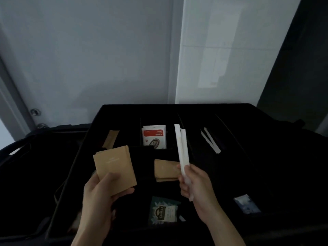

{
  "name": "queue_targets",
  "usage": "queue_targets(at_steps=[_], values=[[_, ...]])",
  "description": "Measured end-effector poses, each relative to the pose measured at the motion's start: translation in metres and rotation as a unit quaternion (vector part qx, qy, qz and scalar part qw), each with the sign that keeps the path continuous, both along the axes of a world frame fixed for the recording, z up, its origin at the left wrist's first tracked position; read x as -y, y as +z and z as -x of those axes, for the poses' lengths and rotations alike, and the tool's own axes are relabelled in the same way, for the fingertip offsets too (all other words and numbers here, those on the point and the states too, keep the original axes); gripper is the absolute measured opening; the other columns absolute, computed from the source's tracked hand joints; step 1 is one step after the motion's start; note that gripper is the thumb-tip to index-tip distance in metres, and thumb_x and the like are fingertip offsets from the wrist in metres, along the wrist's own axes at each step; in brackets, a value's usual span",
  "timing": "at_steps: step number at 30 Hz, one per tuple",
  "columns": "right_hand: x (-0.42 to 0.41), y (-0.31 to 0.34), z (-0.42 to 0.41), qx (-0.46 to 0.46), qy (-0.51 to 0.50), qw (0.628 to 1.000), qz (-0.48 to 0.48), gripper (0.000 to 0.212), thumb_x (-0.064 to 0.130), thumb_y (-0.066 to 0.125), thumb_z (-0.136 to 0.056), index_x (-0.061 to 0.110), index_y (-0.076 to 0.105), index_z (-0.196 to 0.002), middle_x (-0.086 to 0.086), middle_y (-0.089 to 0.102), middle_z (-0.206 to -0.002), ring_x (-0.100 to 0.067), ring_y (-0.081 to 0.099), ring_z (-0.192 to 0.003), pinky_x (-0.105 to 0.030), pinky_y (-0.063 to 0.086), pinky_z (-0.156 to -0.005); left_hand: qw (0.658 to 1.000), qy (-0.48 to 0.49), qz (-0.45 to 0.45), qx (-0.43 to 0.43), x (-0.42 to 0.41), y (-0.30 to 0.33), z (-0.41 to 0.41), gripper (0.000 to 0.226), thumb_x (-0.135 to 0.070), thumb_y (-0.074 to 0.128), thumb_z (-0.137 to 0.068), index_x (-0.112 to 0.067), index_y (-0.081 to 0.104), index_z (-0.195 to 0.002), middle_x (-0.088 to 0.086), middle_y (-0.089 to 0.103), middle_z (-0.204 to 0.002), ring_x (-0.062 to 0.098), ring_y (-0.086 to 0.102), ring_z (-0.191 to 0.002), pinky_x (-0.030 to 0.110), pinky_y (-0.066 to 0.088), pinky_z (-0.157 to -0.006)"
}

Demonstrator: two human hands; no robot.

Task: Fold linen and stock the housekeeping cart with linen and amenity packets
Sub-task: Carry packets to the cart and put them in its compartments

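Observation:
My left hand [101, 197] grips a small stack of flat brown paper packets [114, 167] above the black divided tray [177, 108] on top of the cart. My right hand [197, 185] pinches long white stick packets [182, 150], held upright over the tray's middle. More brown packets [166, 170] lie in a compartment between my hands. One brown stick packet [111, 138] leans in the back left slot.
Red-and-white sachets [154, 136] stand in a back compartment. White sticks [210, 140] lie in a right slot. A dark tea sachet [164, 211] sits at the front and a bluish packet [246, 204] at the right. A grey wall rises behind the cart.

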State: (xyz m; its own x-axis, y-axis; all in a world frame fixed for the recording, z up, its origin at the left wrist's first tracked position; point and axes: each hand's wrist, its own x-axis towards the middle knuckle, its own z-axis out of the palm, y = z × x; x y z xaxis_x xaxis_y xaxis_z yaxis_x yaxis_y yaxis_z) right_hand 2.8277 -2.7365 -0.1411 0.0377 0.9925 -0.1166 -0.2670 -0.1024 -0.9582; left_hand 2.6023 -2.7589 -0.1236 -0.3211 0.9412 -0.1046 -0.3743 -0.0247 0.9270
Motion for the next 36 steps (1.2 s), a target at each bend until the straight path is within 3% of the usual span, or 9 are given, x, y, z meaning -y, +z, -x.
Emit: queue_targets(at_steps=[5, 8, 10, 12, 14, 16, 20, 25, 36], values=[[-0.027, 0.007, -0.061, -0.003, -0.052, 0.998, -0.038, 0.024, 0.013, 0.048, -0.102, 0.012, 0.073, -0.103, -0.002, 0.063, -0.072, -0.008, 0.046, -0.051, -0.021, 0.036, -0.044, 0.999, -0.052, -0.003, 0.008, -0.018, 0.011, -0.062, 0.018, -0.002, 0.056, -0.089, -0.008, 0.071, -0.099, 0.008, 0.076, -0.086, 0.023, 0.074, -0.07, 0.035, 0.058, -0.054], [-0.054, 0.013, -0.11, 0.165, -0.099, 0.981, -0.024, 0.024, 0.01, 0.046, -0.101, 0.012, 0.07, -0.098, -0.004, 0.062, -0.073, -0.01, 0.049, -0.053, -0.028, 0.04, -0.049, 0.996, -0.093, -0.003, -0.014, -0.033, 0.018, -0.102, 0.02, -0.003, 0.055, -0.09, -0.008, 0.069, -0.104, 0.008, 0.076, -0.088, 0.026, 0.074, -0.071, 0.042, 0.06, -0.057], [-0.078, 0.015, -0.135, 0.333, -0.124, 0.935, -0.026, 0.024, 0.008, 0.043, -0.099, 0.008, 0.067, -0.096, -0.006, 0.06, -0.073, -0.013, 0.05, -0.055, -0.027, 0.041, -0.049, 0.992, -0.125, 0.007, -0.031, -0.045, 0.022, -0.124, 0.021, -0.004, 0.055, -0.09, -0.007, 0.068, -0.106, 0.01, 0.076, -0.085, 0.031, 0.074, -0.071, 0.051, 0.062, -0.066], [-0.102, 0.016, -0.149, 0.452, -0.117, 0.883, -0.054, 0.029, 0.003, 0.043, -0.097, 0.009, 0.063, -0.117, -0.008, 0.066, -0.092, -0.012, 0.056, -0.063, -0.019, 0.044, -0.049, 0.988, -0.149, 0.024, -0.025, -0.058, 0.025, -0.143, 0.022, -0.003, 0.055, -0.089, -0.002, 0.067, -0.107, 0.013, 0.075, -0.081, 0.031, 0.074, -0.067, 0.05, 0.062, -0.066], [-0.125, 0.013, -0.153, 0.552, -0.088, 0.826, -0.072, 0.045, 0.0, 0.047, -0.095, 0.009, 0.048, -0.14, -0.013, 0.064, -0.116, -0.019, 0.063, -0.086, -0.027, 0.055, -0.069, 0.986, -0.16, 0.042, 0.001, -0.072, 0.026, -0.156, 0.021, 0.0, 0.055, -0.089, 0.003, 0.065, -0.107, 0.014, 0.074, -0.079, 0.028, 0.073, -0.064, 0.04, 0.06, -0.057], [-0.147, 0.004, -0.151, 0.624, -0.065, 0.775, -0.072, 0.054, 0.0, 0.054, -0.094, 0.01, 0.041, -0.145, -0.015, 0.058, -0.122, -0.024, 0.063, -0.099, -0.032, 0.055, -0.079, 0.985, -0.161, 0.052, 0.02, -0.083, 0.028, -0.166, 0.02, 0.001, 0.055, -0.089, 0.003, 0.063, -0.107, 0.012, 0.074, -0.076, 0.026, 0.073, -0.062, 0.035, 0.059, -0.054], [-0.183, -0.018, -0.148, 0.71, -0.054, 0.7, -0.052, 0.056, 0.008, 0.063, -0.094, 0.009, 0.038, -0.144, -0.014, 0.048, -0.126, -0.025, 0.064, -0.096, -0.033, 0.057, -0.074, 0.986, -0.147, 0.071, 0.039, -0.101, 0.029, -0.173, 0.023, 0.002, 0.054, -0.089, 0.002, 0.059, -0.112, 0.022, 0.065, -0.1, 0.032, 0.071, -0.074, 0.034, 0.058, -0.053], [-0.217, -0.04, -0.149, 0.794, -0.052, 0.605, -0.047, 0.052, 0.003, 0.061, -0.093, 0.003, 0.039, -0.141, -0.015, 0.05, -0.128, -0.025, 0.054, -0.112, -0.03, 0.053, -0.078, 0.982, -0.159, 0.081, 0.057, -0.126, 0.028, -0.182, 0.016, 0.005, 0.052, -0.091, 0.005, 0.057, -0.106, 0.019, 0.063, -0.092, 0.027, 0.068, -0.068, 0.034, 0.058, -0.051], [-0.218, -0.061, -0.146, 0.886, -0.013, 0.458, -0.076, 0.039, 0.016, 0.054, -0.096, 0.004, 0.051, -0.133, -0.016, 0.049, -0.134, -0.028, 0.045, -0.12, -0.034, 0.038, -0.097, 0.976, -0.216, 0.033, 0.013, -0.153, 0.016, -0.192, 0.023, 0.0, 0.05, -0.095, 0.001, 0.058, -0.117, 0.02, 0.066, -0.105, 0.031, 0.07, -0.082, 0.033, 0.059, -0.058]])
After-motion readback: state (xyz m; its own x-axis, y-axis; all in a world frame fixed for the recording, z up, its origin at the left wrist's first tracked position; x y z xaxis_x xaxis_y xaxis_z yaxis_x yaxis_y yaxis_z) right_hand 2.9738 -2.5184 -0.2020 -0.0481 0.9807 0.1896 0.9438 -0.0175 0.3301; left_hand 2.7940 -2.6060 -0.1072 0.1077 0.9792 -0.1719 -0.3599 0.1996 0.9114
